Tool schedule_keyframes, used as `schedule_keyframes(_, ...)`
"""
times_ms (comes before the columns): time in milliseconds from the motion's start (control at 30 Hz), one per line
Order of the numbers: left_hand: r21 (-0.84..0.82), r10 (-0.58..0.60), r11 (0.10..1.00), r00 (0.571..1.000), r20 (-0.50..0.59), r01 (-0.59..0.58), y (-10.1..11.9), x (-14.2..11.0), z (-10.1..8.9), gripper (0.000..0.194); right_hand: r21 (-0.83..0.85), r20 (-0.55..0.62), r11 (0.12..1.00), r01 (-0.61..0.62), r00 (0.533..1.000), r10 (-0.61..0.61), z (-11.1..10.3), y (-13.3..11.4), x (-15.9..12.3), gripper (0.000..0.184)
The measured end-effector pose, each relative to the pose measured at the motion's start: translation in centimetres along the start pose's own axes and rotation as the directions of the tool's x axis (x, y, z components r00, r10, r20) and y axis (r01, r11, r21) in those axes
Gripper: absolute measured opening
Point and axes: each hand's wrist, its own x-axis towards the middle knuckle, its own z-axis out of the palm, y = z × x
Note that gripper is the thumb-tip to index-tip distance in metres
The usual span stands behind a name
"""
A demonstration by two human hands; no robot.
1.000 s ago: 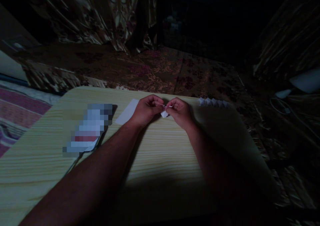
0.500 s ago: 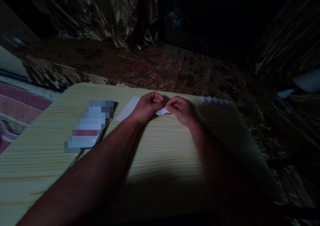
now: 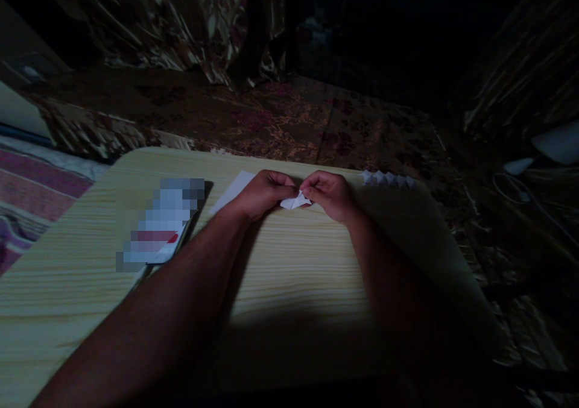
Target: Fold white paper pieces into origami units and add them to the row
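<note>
A small folded piece of white paper (image 3: 293,202) is pinched between my two hands, just above the far part of the wooden table (image 3: 294,263). My left hand (image 3: 268,192) grips its left side, thumb on top. On its right upper edge, the fingertips of my right hand (image 3: 329,192) press together. Creases show on the paper, but part of it is hidden by my fingers. Behind my left wrist lies a flat white sheet of paper (image 3: 233,190). Several small folded paper pieces (image 3: 389,179) stand in a row at the table's far right.
A phone-like flat device (image 3: 169,215), partly pixelated, lies on the left of the table beside my left forearm. Patterned fabric (image 3: 289,119) covers a surface beyond the far edge. A white lamp-like object with a cable (image 3: 518,167) is at the right.
My left fingers have closed down on the folded paper, and my right fingers have shifted slightly. More of the paper's white face shows now.
</note>
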Motion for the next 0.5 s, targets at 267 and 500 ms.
schedule_keyframes(267, 0.039, -0.023, 0.999, 0.997, 0.074, 0.020, 0.62, -0.22, -0.04, 0.012, -0.071, 0.039, 0.997, 0.020, 0.999, -0.017, -0.60, -0.67, -0.05, 0.018)
schedule_keyframes(500, 0.088, -0.044, 0.995, 0.996, 0.076, 0.037, 0.62, -0.20, 0.02, 0.012, -0.078, 0.055, 0.996, -0.037, 0.998, 0.041, -0.78, -0.81, -0.19, 0.015)
